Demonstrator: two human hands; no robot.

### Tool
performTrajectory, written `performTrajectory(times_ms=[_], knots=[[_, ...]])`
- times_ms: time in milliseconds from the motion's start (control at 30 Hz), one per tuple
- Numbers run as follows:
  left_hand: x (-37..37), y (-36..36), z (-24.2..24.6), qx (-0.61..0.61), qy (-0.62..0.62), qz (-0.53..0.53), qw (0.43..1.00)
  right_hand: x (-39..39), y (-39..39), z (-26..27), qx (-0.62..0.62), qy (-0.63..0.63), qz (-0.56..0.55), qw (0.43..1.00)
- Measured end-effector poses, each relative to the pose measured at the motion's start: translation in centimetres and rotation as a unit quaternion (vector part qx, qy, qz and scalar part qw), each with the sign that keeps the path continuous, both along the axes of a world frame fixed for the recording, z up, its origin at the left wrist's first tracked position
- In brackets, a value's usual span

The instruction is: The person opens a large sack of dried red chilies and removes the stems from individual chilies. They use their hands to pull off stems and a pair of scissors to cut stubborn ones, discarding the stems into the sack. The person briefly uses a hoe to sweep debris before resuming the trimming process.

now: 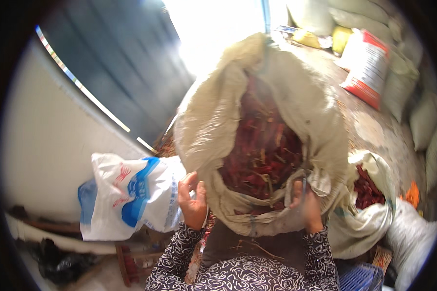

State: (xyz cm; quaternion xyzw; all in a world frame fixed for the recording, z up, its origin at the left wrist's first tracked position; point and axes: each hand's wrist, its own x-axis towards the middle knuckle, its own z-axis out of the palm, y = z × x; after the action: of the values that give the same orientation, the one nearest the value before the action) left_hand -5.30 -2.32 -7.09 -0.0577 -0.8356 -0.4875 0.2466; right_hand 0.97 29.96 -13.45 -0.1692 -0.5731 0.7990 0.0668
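Before me stands a large off-white woven sack [207,120], its mouth wide and its rim folded down. Inside is a heap of dried red chilli peppers [262,156] with pale stems. At the sack's near left rim is my left hand [193,203], thumb and fingers apart with nothing seen between them. My right hand [311,212] is at the near right rim, blurred, and closed around a thin dark tool [304,182] that points up; its exact kind is unclear.
A white plastic bag with blue print [153,196] lies left. At right stands a smaller sack [360,229] of chillies, beside a blue plastic basket [360,278]. Filled sacks [400,83] and a red-and-white bag [367,69] line the far right. A dark metal door [123,62] stands upper left.
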Motion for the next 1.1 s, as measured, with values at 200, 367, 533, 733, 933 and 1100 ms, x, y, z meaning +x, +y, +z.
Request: performTrajectory(times_ms=[200,367,533,733,933,1100], knots=[[2.1,-0.4,-6.4,0.032,-0.124,-0.061,0.990,-1.1,-1.4,1.3,0.019,-0.005,0.041,0.999],[5.4,4.1,-8.3,-0.027,-0.142,-0.129,0.981,-3.1,-2.5,2.9,0.225,0.033,0.040,0.973],[9.4,0.5,-10.1,0.013,-0.127,-0.057,0.990,-5.4,-1.5,3.4,0.488,0.077,-0.004,0.869],[16.2,-10.5,-18.3,-0.026,-0.236,0.165,0.957,-7.4,-0.5,5.6,0.576,0.067,0.013,0.814],[21.9,-26.8,-23.5,-0.174,-0.332,0.370,0.850,-6.6,-0.7,8.1,0.643,-0.012,0.043,0.765],[23.4,-37.9,-18.5,-0.231,-0.483,0.521,0.665,-6.4,1.1,7.3,0.701,-0.062,0.060,0.708]])
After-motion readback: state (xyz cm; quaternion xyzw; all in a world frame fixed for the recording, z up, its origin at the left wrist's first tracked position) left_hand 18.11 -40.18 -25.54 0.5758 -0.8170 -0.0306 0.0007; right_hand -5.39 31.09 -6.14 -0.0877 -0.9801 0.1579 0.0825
